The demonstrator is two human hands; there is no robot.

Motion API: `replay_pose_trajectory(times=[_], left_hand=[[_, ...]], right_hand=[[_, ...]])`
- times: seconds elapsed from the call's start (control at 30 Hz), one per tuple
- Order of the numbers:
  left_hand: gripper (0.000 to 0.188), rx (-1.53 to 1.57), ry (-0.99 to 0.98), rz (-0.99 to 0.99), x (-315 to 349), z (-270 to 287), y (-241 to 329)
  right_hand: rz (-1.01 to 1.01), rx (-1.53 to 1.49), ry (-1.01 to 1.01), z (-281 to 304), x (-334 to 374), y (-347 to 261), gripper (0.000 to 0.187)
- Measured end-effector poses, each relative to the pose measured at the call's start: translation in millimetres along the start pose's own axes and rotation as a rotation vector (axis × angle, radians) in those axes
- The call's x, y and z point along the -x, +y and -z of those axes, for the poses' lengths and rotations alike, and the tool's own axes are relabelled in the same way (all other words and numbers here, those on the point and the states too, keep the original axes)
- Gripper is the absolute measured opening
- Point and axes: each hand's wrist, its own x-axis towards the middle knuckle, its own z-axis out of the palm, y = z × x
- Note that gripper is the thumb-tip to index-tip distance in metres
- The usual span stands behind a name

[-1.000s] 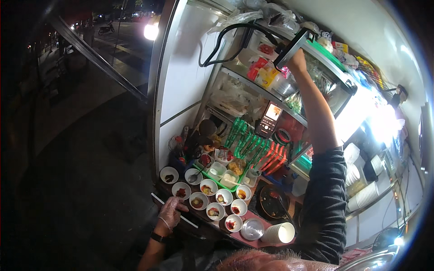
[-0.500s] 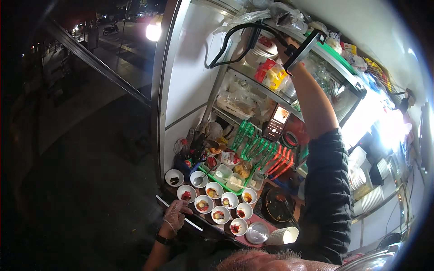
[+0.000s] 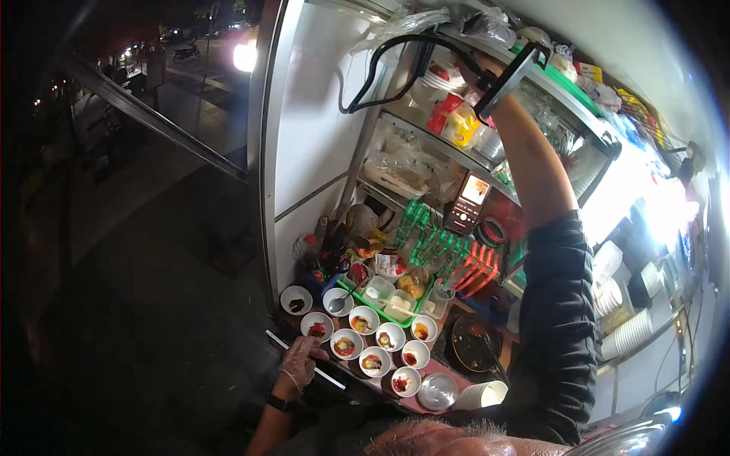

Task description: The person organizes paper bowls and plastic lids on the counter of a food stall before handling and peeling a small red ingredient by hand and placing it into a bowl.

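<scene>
My left hand (image 3: 298, 362), in a clear glove, rests on the near edge of the counter, beside several small white bowls (image 3: 363, 342) of food set in rows. The fingers are loosely apart and hold nothing. My right arm in a black sleeve reaches up to the top shelf. There my right hand (image 3: 487, 74) grips a black bar-shaped tool (image 3: 511, 80) with a thick black cable (image 3: 380, 64) looping off to the left.
A green tray (image 3: 388, 308) of containers stands behind the bowls, with green and red holders behind it. A lit phone (image 3: 468, 201) leans on the shelf. Stacked white cups (image 3: 483, 393) and a metal bowl (image 3: 437, 391) lie at the counter's near right. Dark street lies left.
My right hand has stayed raised at the top shelf with the black tool. My left hand has shifted slightly along the counter edge. The view has tilted a little.
</scene>
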Motion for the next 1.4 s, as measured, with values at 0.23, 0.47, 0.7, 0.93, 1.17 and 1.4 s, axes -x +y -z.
replay_pose_trajectory(times=[0.23,0.47,0.7,0.93,1.17,1.4], left_hand=[[0.035,0.278,-0.017,0.414,9.2,-0.1,7.4],[0.029,0.381,0.057,0.439,19.1,-3.5,5.7],[0.069,0.041,0.008,-0.009,31.2,-2.3,-26.2],[0.054,0.195,-0.074,0.343,27.5,8.6,2.1],[0.023,0.205,-0.056,0.388,19.8,-0.3,25.6],[0.021,0.651,-0.105,0.862,-9.2,-28.4,68.1]], right_hand=[[0.005,0.002,-0.028,-7.2,-1.4,-7.3,0.030],[-0.012,-0.018,-0.001,-10.9,1.7,-0.8,0.031],[0.023,-0.060,0.076,-33.4,-4.8,-8.9,0.032],[0.034,-0.035,-0.040,-24.1,-16.3,-13.2,0.034],[0.051,0.012,-0.354,41.1,-6.7,-34.9,0.036],[0.162,0.003,-0.634,155.7,100.2,-104.3,0.039]])
